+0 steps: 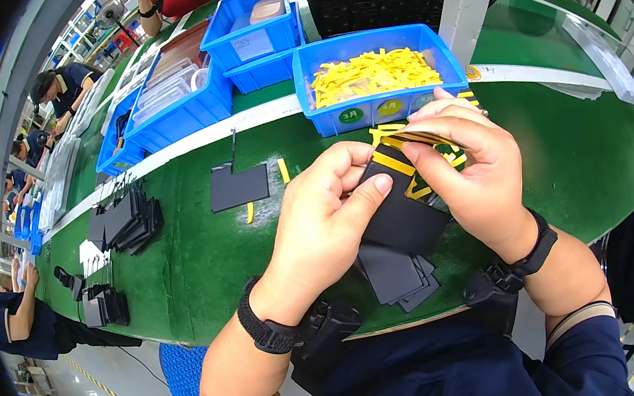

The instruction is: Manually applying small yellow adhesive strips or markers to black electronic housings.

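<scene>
My left hand point(326, 209) is closed on the edge of a black flat rectangular panel point(403, 223), thumb on top. A yellow strip point(393, 162) lies across the panel's upper end. Close beside it, my right hand point(475, 167) pinches a thin dark piece with a yellowish edge point(424, 137); whether it is joined to the panel, I cannot tell. Loose yellow strips point(418, 192) lie on the table behind the panel. Below it, near the table's front edge, is a fanned stack of dark flat panels point(398, 275).
A blue bin of yellow strips point(384, 109) stands beyond my hands. Left of them lie a black panel with a thin lead point(240, 187) and piles of similar panels point(128, 221). More blue bins point(184, 115) stand at the back left. Other people sit around the green table point(207, 267).
</scene>
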### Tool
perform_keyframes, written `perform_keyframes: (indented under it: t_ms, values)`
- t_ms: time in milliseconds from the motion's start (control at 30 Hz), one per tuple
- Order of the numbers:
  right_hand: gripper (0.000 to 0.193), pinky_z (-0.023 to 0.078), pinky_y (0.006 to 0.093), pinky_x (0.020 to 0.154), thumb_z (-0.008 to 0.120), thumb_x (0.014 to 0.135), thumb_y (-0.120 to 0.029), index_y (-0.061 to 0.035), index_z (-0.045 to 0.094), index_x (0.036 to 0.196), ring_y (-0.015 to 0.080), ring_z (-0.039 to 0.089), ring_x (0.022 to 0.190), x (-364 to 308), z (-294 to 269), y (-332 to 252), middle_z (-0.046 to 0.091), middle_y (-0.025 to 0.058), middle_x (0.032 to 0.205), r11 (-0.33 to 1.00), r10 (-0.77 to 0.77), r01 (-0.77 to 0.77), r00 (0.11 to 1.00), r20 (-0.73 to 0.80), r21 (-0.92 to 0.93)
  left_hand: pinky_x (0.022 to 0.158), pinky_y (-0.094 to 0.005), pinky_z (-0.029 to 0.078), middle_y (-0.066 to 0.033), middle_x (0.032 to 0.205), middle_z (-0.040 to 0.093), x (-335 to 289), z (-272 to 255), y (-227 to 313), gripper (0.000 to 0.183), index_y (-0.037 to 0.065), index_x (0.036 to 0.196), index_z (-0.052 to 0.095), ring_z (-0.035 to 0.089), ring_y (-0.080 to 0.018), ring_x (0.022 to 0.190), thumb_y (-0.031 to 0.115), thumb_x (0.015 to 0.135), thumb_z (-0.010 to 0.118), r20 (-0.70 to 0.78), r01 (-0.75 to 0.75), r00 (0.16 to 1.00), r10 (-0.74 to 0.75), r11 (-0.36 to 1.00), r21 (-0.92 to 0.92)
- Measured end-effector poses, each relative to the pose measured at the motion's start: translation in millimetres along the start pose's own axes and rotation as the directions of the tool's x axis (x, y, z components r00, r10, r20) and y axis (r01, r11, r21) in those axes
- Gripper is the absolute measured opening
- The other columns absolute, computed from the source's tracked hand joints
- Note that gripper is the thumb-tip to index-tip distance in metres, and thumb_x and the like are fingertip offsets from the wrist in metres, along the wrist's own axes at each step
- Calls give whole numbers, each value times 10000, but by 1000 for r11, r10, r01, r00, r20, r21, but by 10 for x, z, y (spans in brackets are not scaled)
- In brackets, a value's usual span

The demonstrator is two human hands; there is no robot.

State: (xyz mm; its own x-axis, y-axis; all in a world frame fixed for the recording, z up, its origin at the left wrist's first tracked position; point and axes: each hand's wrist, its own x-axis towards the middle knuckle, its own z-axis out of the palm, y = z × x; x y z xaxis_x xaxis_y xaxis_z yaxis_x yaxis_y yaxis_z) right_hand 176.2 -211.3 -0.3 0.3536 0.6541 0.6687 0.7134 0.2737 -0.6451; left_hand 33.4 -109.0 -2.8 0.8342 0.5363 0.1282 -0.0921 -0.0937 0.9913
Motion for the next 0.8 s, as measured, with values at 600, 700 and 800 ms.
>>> perform_keyframes:
  t_ms: [600,700,800]
  values:
    - [243,352,510,987,708,604,4,-93,644,817,327,544,1058,63,-90,-82,630,54,984,796,-407,434,900,157,-421,681,-206,450,-52,860,648,6,12,-46,206,-38,1054,519,557,-52,762,17,859,558,-83,-20,997,8,990,-142]
    - [212,353,508,988,705,638,5,-92,646,817,298,572,1005,119,-162,-6,637,49,914,833,-382,359,923,31,-422,684,-202,447,-52,884,640,14,-8,-61,208,-35,1063,506,552,-53,770,10,865,551,-25,-24,999,25,999,34]
    - [184,349,501,995,702,672,5,-81,636,821,273,595,989,102,-131,-89,656,46,867,885,-337,301,941,-41,-355,707,-197,443,-58,917,632,2,29,-18,203,-34,1072,489,544,-53,801,3,878,537,-48,50,997,-57,990,-133]
